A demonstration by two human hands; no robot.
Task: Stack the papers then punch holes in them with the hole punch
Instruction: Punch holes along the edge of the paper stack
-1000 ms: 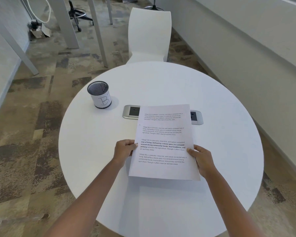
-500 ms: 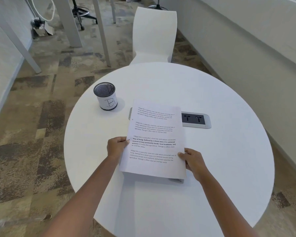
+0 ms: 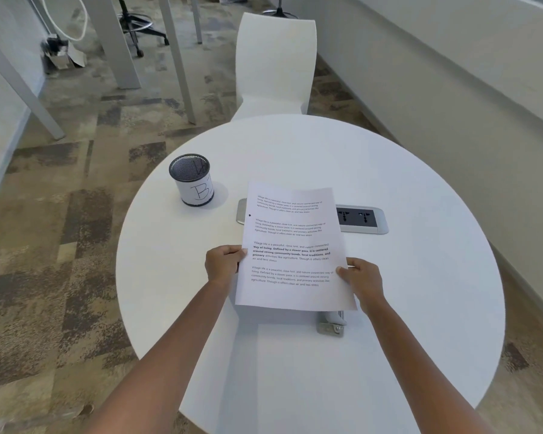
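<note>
A stack of white printed papers [image 3: 292, 245] is held up above the round white table [image 3: 420, 292], tilted toward me. My left hand [image 3: 224, 263] grips its left edge and my right hand [image 3: 359, 277] grips its lower right edge. A small dark hole shows near the sheet's upper left edge. The metal hole punch [image 3: 331, 324] lies on the table just below the papers' bottom right corner, mostly hidden by them.
A mesh pen cup [image 3: 192, 179] marked "B" stands at the table's left. A silver power socket panel [image 3: 362, 219] is set into the table behind the papers. A white chair [image 3: 275, 64] stands at the far side, a wall runs along the right.
The papers have shifted left and lifted slightly in both hands, uncovering the socket panel's right part and the hole punch below them.
</note>
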